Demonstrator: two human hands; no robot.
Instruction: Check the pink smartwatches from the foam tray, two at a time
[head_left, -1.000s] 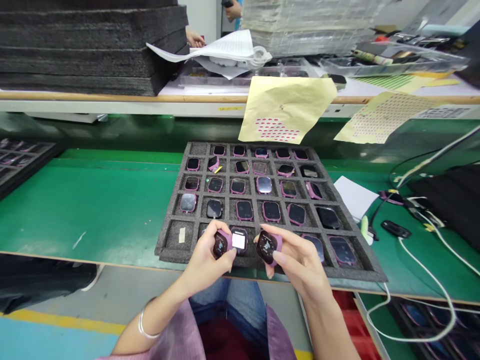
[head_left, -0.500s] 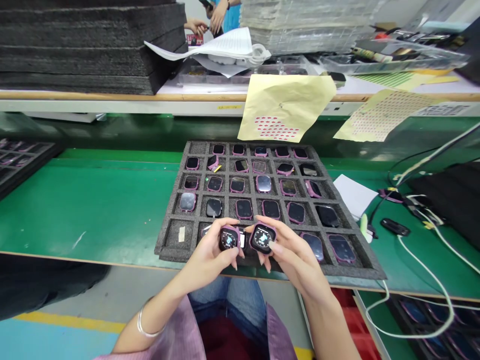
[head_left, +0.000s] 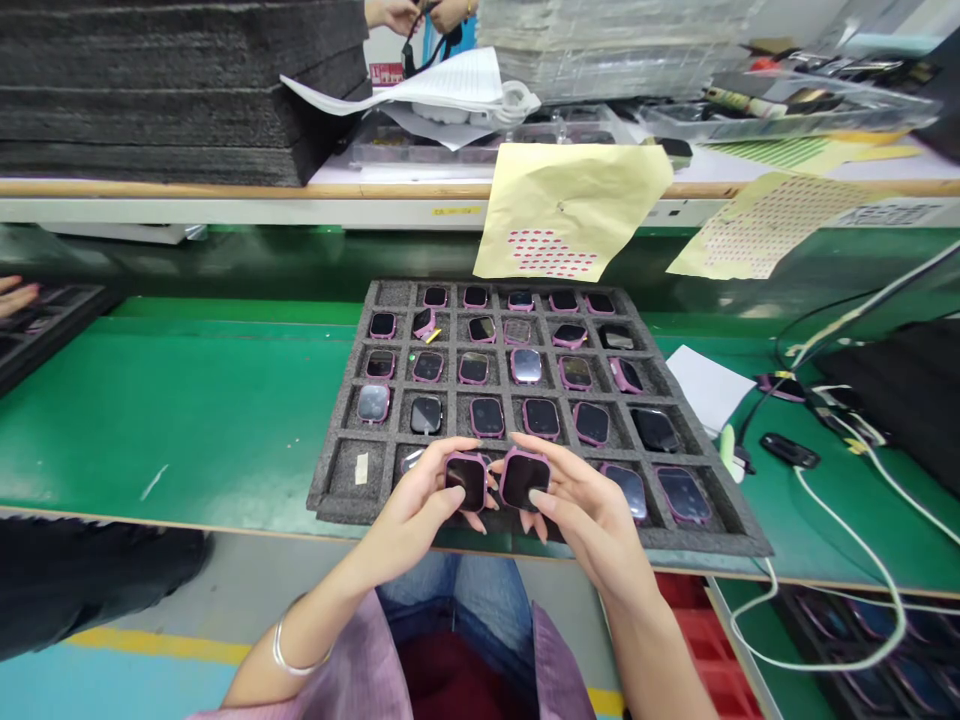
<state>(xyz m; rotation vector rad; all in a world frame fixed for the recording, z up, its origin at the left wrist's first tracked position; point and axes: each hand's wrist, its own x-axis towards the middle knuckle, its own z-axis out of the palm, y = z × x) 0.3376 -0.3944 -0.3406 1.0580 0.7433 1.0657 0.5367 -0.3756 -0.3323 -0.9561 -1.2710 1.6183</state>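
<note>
Your left hand (head_left: 420, 510) and your right hand (head_left: 592, 510) each pinch one purple-framed watch, the left watch (head_left: 466, 482) just beside the right watch (head_left: 526, 480), both upright above the foam tray's (head_left: 349, 508) near edge.

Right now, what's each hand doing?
Left hand: holding a purple-framed, dark-screened watch.
Right hand: holding another purple-framed, dark-screened watch.

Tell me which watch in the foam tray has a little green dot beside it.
The pink-framed watch in the foam tray's third row from the far edge, second from left. I see a green dot only there.
</note>
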